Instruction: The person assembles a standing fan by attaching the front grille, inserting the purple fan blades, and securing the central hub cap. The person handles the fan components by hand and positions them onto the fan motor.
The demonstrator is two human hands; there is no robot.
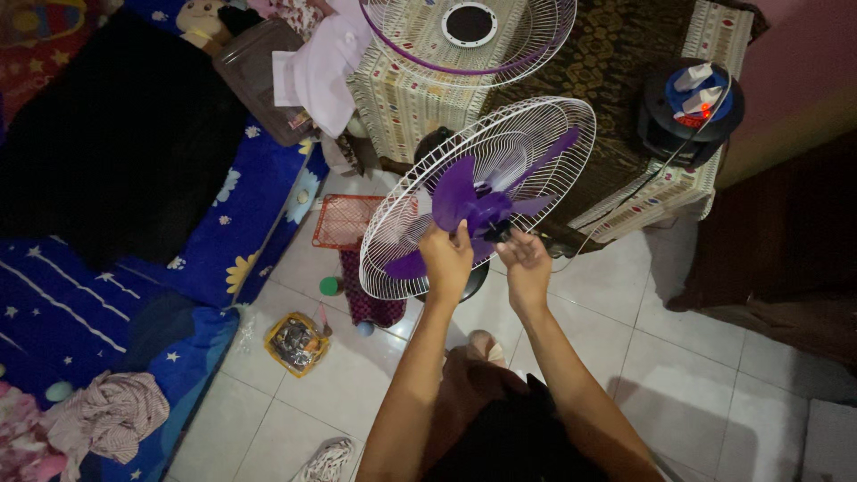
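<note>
While left hand (446, 259) grips purple blade (455, 192), right hand (527, 263) fingers seemingly pinch hub (494, 223), grille rim (393, 210) close.

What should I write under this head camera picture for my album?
Two bare hands, left hand and right hand, grip the purple fan blade inside a white wire fan guard.

White tiled floor (696, 375) fills the lower right of the frame; on it lie a red wire rack (344, 220) at centre and a yellow packet (295, 344) lower left. The counter (625, 54), cloth-covered, at top bears a white fan grille (469, 31) and a black round device (689, 107). The blue bed (107, 303) at left carries crumpled cloth (107, 415).
</note>
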